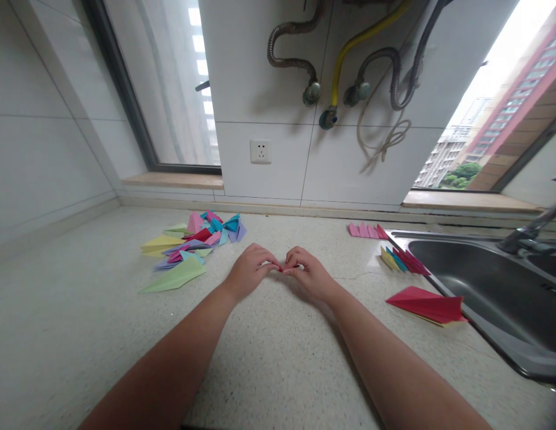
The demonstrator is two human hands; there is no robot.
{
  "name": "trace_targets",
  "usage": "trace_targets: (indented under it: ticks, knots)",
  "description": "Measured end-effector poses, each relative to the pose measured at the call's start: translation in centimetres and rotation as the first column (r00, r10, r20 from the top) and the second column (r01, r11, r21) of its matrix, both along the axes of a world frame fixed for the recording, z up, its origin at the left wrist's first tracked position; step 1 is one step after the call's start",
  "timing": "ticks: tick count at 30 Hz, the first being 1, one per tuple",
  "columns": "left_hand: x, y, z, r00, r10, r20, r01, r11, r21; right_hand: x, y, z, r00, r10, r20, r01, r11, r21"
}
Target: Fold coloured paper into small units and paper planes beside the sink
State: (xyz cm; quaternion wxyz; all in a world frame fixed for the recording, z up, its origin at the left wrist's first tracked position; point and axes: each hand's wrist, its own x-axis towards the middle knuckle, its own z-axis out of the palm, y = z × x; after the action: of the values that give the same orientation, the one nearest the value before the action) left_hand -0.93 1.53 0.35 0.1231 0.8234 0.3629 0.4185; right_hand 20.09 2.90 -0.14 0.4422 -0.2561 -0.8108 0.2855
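Observation:
Both my hands meet over the middle of the counter, their fingertips almost touching. My left hand [251, 270] pinches one side of a small piece of red folded paper [282, 269]. On its other side, my right hand [308, 273] grips the same piece between thumb and fingers. Most of the paper is hidden by the fingertips, so its folded shape cannot be made out. Left of my hands lies a loose pile of colourful folded paper pieces [199, 239], with a pale green paper plane [177, 276] at its near edge.
Right of my hands, a red paper plane [427, 303], a row of small folded papers [401, 260] and pink folded papers [366, 230] lie beside the steel sink [497, 352]. A tiled wall with a socket [260, 151] and a yellow hose [344, 54] rises behind the speckled counter [269, 370].

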Motion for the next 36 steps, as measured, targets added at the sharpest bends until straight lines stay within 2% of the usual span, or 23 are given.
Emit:
trace_targets:
  ticks: [5,12,20,32,36]
  knots:
    - [0.11,0.01,-0.02,1.0,0.008,0.026,-0.008,1.0,-0.002,0.06,-0.03,0.03,0.999,-0.03,-0.021,0.03,1.0,0.004]
    - [0.39,-0.04,-0.2,0.996,0.019,0.086,-0.019,1.0,0.005,0.0,0.13,-0.18,0.994,-0.109,-0.024,0.111,0.991,0.078]
    - [0.45,-0.18,-0.16,0.998,-0.006,0.055,0.004,1.0,0.027,-0.04,-0.05,-0.31,0.989,-0.148,-0.011,0.148,0.984,0.096]
    - [0.42,0.01,-0.35,0.998,0.001,0.061,0.0,1.0,-0.019,0.14,-0.16,0.18,0.995,-0.092,0.045,0.088,0.994,0.072]
    - [0.65,-0.13,-0.1,0.995,-0.017,0.1,0.018,1.0,-0.007,-0.26,-0.37,0.18,0.983,-0.186,0.013,0.184,0.981,0.063]
